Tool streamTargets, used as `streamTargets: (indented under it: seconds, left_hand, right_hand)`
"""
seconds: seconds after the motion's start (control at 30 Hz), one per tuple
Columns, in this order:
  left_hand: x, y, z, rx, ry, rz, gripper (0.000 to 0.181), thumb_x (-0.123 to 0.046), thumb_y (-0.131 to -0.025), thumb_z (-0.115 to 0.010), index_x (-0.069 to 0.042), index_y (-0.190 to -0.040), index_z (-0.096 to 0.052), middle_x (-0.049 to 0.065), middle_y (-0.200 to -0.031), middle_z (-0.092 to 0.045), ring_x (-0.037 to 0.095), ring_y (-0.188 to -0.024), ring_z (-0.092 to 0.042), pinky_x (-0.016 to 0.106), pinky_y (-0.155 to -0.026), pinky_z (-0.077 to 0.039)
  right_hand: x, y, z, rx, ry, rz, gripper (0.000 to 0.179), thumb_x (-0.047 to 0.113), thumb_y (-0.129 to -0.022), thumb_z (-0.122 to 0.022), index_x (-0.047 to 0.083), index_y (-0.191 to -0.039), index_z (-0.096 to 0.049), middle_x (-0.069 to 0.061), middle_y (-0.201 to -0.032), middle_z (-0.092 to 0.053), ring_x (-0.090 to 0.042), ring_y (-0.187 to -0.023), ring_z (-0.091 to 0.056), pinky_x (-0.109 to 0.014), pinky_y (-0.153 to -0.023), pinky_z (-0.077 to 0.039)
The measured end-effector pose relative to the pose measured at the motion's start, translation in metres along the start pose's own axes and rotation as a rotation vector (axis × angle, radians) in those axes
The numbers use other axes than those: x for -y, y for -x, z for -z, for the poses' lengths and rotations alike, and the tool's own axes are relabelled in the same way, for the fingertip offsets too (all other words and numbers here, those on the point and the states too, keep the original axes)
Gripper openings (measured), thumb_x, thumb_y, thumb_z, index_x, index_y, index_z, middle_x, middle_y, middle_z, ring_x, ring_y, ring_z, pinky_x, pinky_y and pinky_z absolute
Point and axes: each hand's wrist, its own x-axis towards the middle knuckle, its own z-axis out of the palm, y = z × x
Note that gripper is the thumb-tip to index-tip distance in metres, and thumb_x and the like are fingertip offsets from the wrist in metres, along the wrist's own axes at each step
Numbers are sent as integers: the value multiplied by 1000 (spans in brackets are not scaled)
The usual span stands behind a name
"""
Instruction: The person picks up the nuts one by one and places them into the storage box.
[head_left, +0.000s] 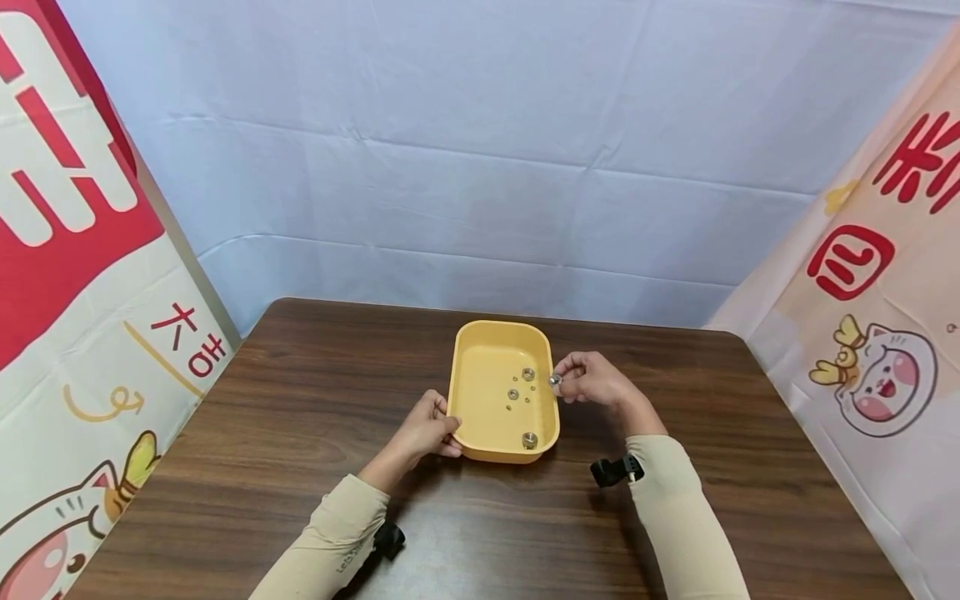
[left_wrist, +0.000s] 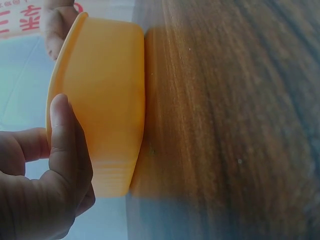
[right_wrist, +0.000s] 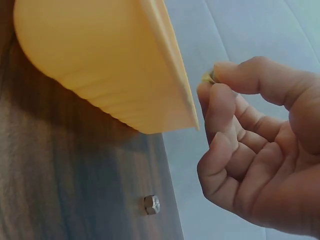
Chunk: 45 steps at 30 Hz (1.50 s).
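A yellow plastic tray (head_left: 480, 329) sits on the table with several metal nuts of different sizes inside, among them a large nut (head_left: 529, 440) near its front right corner. My left hand (head_left: 426, 427) pinches the tray's left rim near the front corner, thumb on the inner side and fingers outside. Just over the right rim, my right hand (head_left: 596, 383) holds a small shiny metal nut (head_left: 555, 380) between thumb and fingertips. In the right wrist view most of that nut is hidden by the fingers. A hex nut (right_wrist: 152, 204) lies on the table outside the tray.
The dark wooden table (head_left: 322, 367) spreads around the tray on all sides. Behind it hangs a pale blue cloth (head_left: 480, 167). Printed banners stand at the left (head_left: 90, 333) and right (head_left: 862, 358).
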Motion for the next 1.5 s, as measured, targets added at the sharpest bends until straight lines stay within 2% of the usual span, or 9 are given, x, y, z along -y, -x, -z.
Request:
streamTargets:
  seconds: [0.43, 0.63, 0.77, 1.03, 1.33, 1.5]
  left_hand:
    - [2, -1, 0, 14, 1, 1, 22, 6, -88, -50, 1, -94, -29, 28, -78, -53, 19, -49, -59, 29, -46, -54]
    - [2, -1, 0, 12, -4, -7, 22, 6, -88, -50, 3, -95, -29, 29, -79, -53, 19, -49, -59, 29, -46, -54]
    - [2, -1, 1, 16, -7, -10, 22, 6, -88, -50, 4, -96, -29, 31, -80, -53, 19, -49, -59, 29, -46, -54]
    - [3, -2, 2, 18, -2, -3, 22, 6, -88, -50, 2, -94, -29, 26, -76, -53, 20, -49, -60, 30, -46, -54]
    - [1, -1, 2, 12, 0, -1, 24, 6, -88, -50, -3, -91, -28, 25, -77, -52, 20, -49, -59, 30, -46, -54]
    - [0, -1, 1, 18, 8, -2, 23, 6, -88, -49, -2, -91, -28, 26, -77, -53, 19, -49, -59, 29, -46, -54]
  right_hand:
    - [10, -12, 2, 99, 16, 5, 24, 0, -78, -64, -4, -99, -55, -10, -77, -58, -22, -62, -55, -34, -52, -42]
    - [16, -17, 1, 133, 81, -5, 24, 2, -79, -65, -3, -101, -57, -11, -75, -59, -27, -64, -55, -35, -51, -39]
    - [19, -21, -2, 145, 107, -11, 22, 2, -79, -64, -2, -100, -57, -10, -76, -60, -22, -61, -55, -32, -49, -38]
    - [27, -28, -5, 138, 143, -50, 25, 0, -76, -66, -5, -99, -58, -10, -75, -60, -25, -60, -55, -28, -46, -36]
    - [40, -34, -9, 160, 201, -75, 24, -1, -77, -64, -6, -100, -59, -9, -71, -60, -19, -52, -49, -25, -43, -33]
    - [42, -39, -14, 163, 235, -80, 18, -2, -78, -64, -3, -96, -60, -9, -72, -59, -19, -54, -49, -25, -44, -34]
